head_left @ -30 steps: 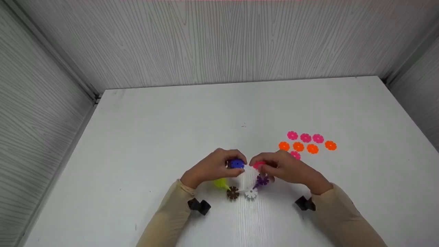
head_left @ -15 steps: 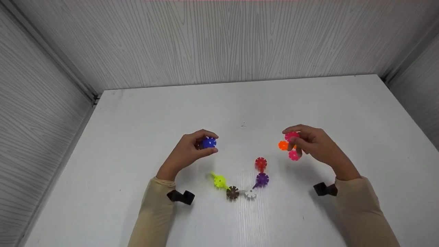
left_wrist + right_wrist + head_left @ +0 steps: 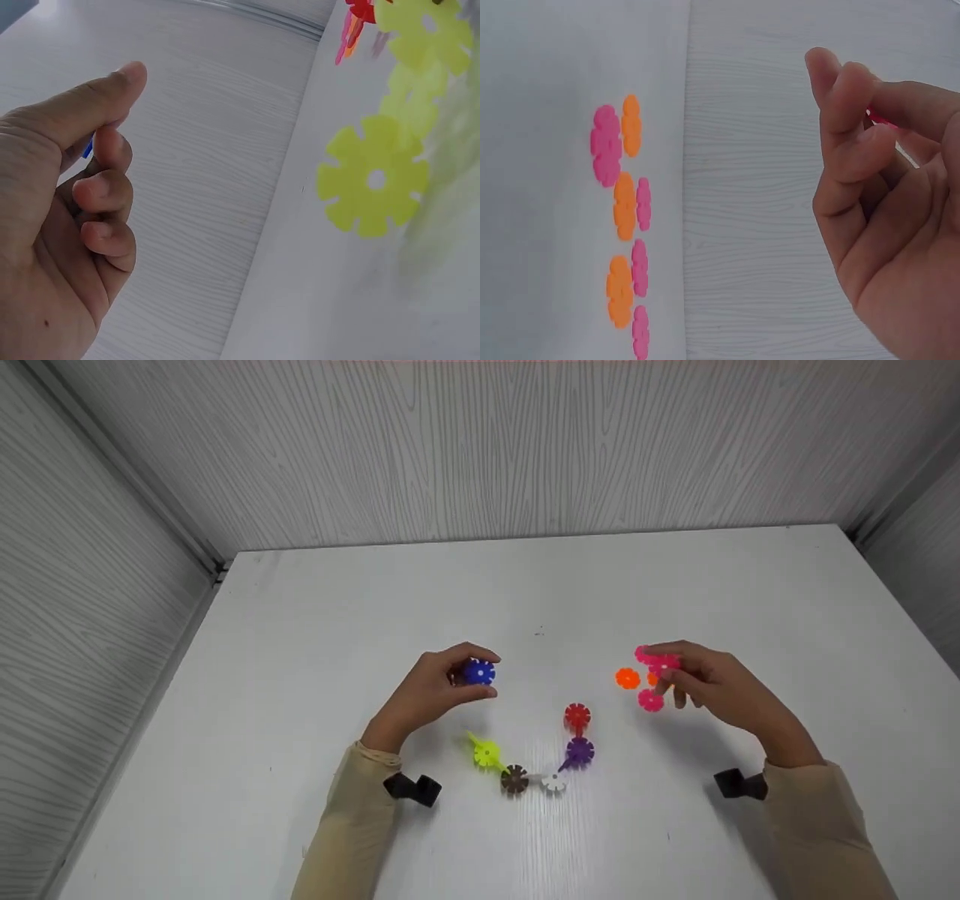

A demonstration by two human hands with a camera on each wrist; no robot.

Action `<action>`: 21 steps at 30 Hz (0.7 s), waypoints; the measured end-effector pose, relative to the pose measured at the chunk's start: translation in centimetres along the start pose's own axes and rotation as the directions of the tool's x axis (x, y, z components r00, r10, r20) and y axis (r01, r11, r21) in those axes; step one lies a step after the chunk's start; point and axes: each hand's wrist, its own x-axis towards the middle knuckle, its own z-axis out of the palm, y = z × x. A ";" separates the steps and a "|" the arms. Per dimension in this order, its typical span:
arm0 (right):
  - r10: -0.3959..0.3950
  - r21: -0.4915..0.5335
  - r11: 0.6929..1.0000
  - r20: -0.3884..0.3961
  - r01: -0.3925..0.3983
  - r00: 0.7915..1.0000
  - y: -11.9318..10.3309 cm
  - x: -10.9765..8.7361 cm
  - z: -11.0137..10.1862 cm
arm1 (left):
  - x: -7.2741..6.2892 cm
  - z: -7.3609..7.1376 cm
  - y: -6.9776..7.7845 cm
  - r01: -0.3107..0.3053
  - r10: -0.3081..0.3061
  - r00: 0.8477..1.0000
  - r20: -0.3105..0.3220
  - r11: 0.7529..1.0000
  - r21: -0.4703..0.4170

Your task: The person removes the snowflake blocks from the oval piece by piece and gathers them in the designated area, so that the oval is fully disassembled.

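Note:
In the head view my left hand (image 3: 435, 686) pinches a blue notched interlocking disc (image 3: 481, 673) between thumb and fingers, above the table. Only a sliver of that blue disc (image 3: 88, 148) shows past the fingers in the left wrist view. My right hand (image 3: 712, 682) holds a pink interlocking disc (image 3: 664, 666) over the loose discs; its fingers mostly hide it in the right wrist view. Between the hands, nearer the person, lies a curved chain of joined discs: yellow (image 3: 487, 753), brown (image 3: 514, 780), white (image 3: 554, 782), purple (image 3: 580, 752) and red (image 3: 577, 715).
Loose orange discs (image 3: 625, 206) and pink discs (image 3: 606, 146) lie flat on the white table (image 3: 360, 600), partly hidden under the right hand in the head view. A wood-grain panel (image 3: 480, 450) stands behind the table.
My hands have parted from close together over the chain. The left went left and away with the blue disc; the right went right over the loose discs, uncovering the chain's red disc.

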 end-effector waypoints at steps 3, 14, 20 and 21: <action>0.048 -0.011 0.999 0.003 -0.048 0.999 0.5 -0.4 -0.2 | 0.4 0.6 0.5 -0.027 0.027 0.999 0.018 0.999 0.017; 0.138 -0.042 0.990 0.023 -0.137 0.990 2.2 -1.3 -0.7 | 2.8 3.5 2.4 -0.083 0.082 0.995 0.064 0.997 0.012; 0.203 -0.078 0.977 0.022 -0.200 0.979 3.2 -2.1 -1.1 | 4.6 4.7 3.6 -0.006 -0.003 0.990 0.143 0.998 0.063; 0.219 -0.087 0.972 0.024 -0.216 0.975 3.3 -2.3 -1.1 | 4.9 4.8 3.7 -0.002 -0.011 0.988 0.155 0.997 0.079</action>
